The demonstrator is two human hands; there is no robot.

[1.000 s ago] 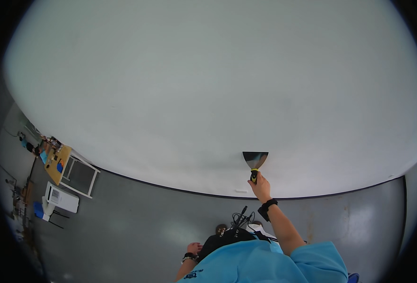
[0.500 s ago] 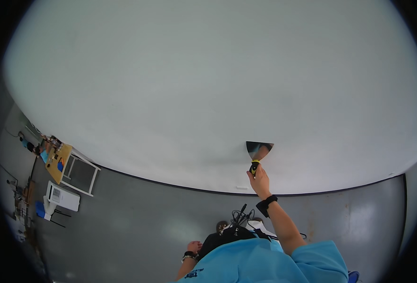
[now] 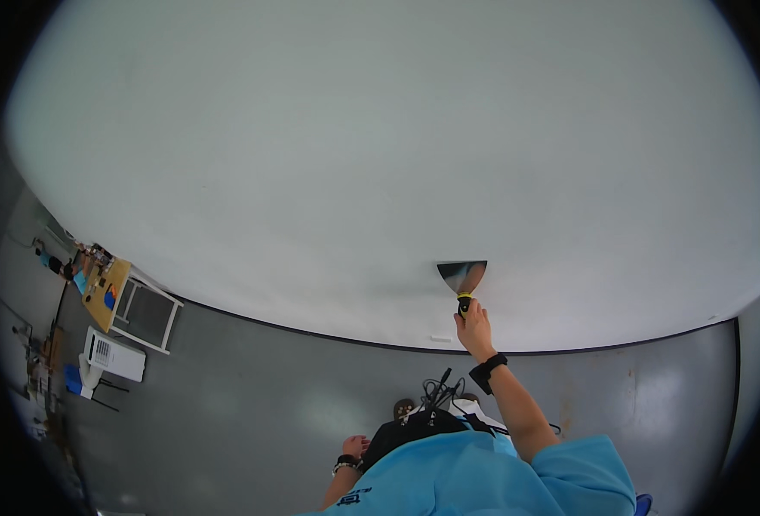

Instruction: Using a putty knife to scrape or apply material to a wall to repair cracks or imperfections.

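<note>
the putty knife (image 3: pixel 463 279) had a wide, flared metal blade (image 3: pixel 462 273) (shiny, with a reddish reflection) and a black-and-yellow handle (image 3: pixel 464 304). the right hand (image 3: pixel 475 329) was clamped on that handle, blade up before the low part of the white wall (image 3: pixel 354 172). the left hand (image 3: pixel 356 446) hung apart, lower left, its grip impossible to tell. the wall spread wide around the blade, down to a dark skirting strip (image 3: pixel 380 346).

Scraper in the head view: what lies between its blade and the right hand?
Between the blade and the right hand lie the yellow collar and part of the black handle, in the head view.
</note>
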